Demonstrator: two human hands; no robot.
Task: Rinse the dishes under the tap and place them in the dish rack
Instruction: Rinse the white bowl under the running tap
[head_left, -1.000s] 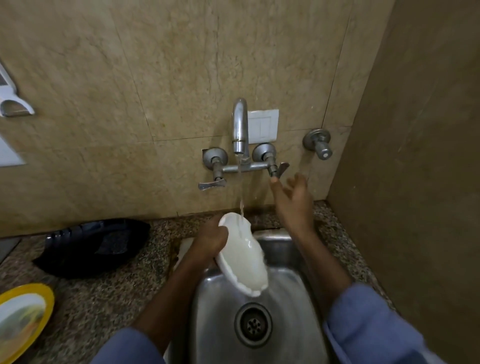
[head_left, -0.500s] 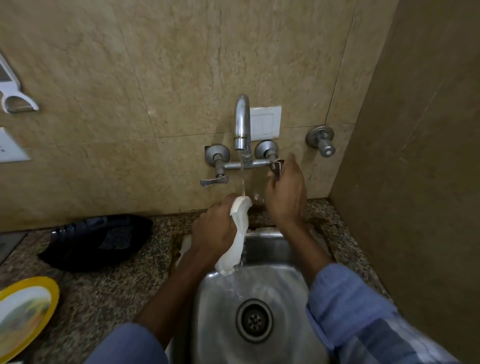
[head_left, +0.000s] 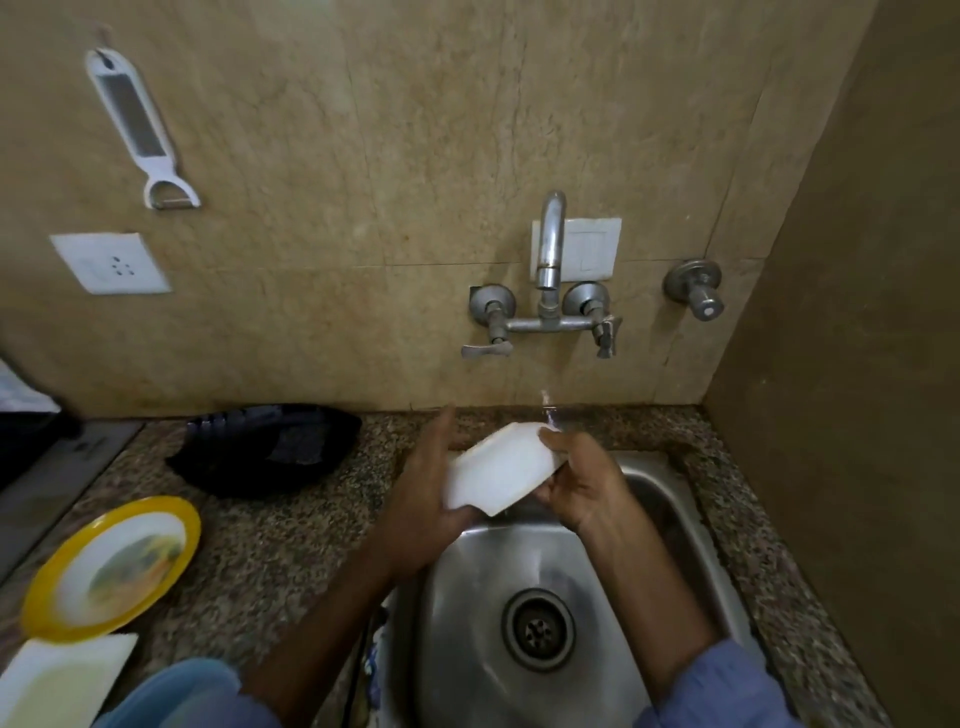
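Note:
A white square bowl (head_left: 496, 470) is held bottom-up over the back of the steel sink (head_left: 675, 519). My left hand (head_left: 423, 499) grips its left side and my right hand (head_left: 582, 480) grips its right side. The metal tap (head_left: 549, 244) on the wall stands above and behind the bowl; only a small splash of water shows near the bowl's far edge. A black dish rack (head_left: 270, 449) lies on the counter left of the sink. A yellow-rimmed plate (head_left: 111, 569) rests at the left of the counter.
A white tray (head_left: 57, 680) and a blue lid (head_left: 171, 691) lie at the bottom left. The speckled granite counter (head_left: 280, 561) surrounds the sink. A peeler (head_left: 140, 130) and a socket (head_left: 111, 264) hang on the tiled wall. A brown side wall closes the right.
My right hand left the tap handle and came down onto the bowl. The bowl was turned bottom-up and now sits in both hands. The water stream has almost stopped.

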